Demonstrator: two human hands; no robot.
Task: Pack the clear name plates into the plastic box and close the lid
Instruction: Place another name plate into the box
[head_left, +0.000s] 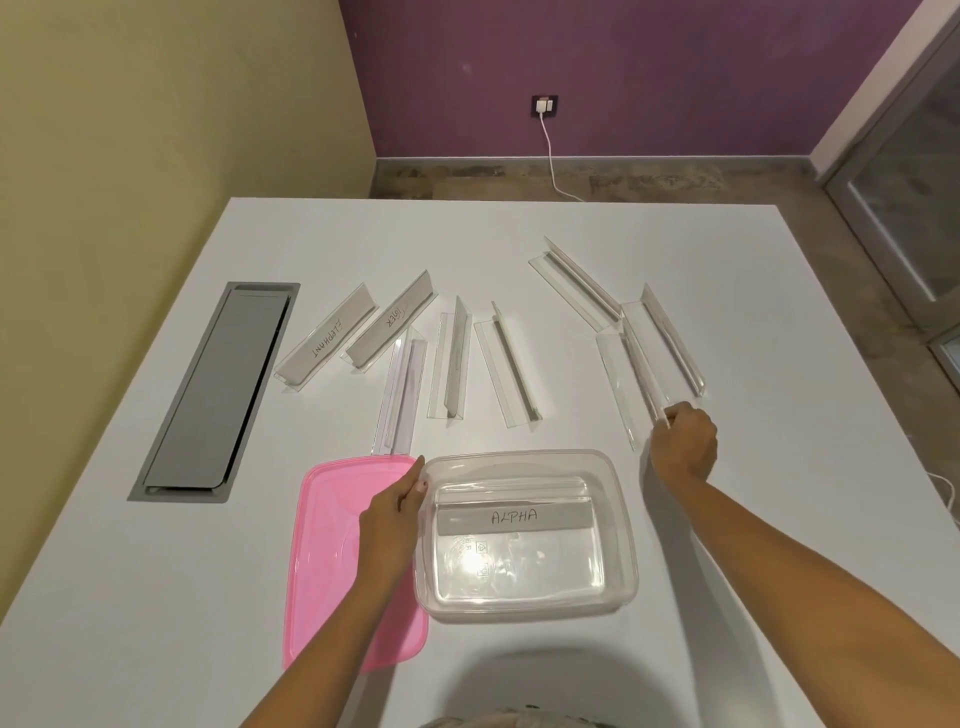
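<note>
The right hand (684, 446) grips the near end of one clear name plate (631, 382) on the white desk (727, 597). The left hand (390, 525) holds the plastic box (626, 525) by its side (one plate, marked ALPHA (514, 517), lies inside). The pink lid (324, 561) lies just beside it.

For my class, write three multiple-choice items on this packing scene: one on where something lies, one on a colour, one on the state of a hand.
1. Where does the lid lie?
A. On the box
B. On the table, at the box's left side
C. On the floor

2. What colour is the lid?
A. Pink
B. Blue
C. Green

3. What is the right hand doing?
A. Resting flat on the table
B. Reaching into the box
C. Gripping the near end of a clear name plate

Key: 1 B, it lies flat beside the open plastic box, under the left hand. 2 A, it is plainly pink. 3 C, the fingers close on the plate's end.
</note>
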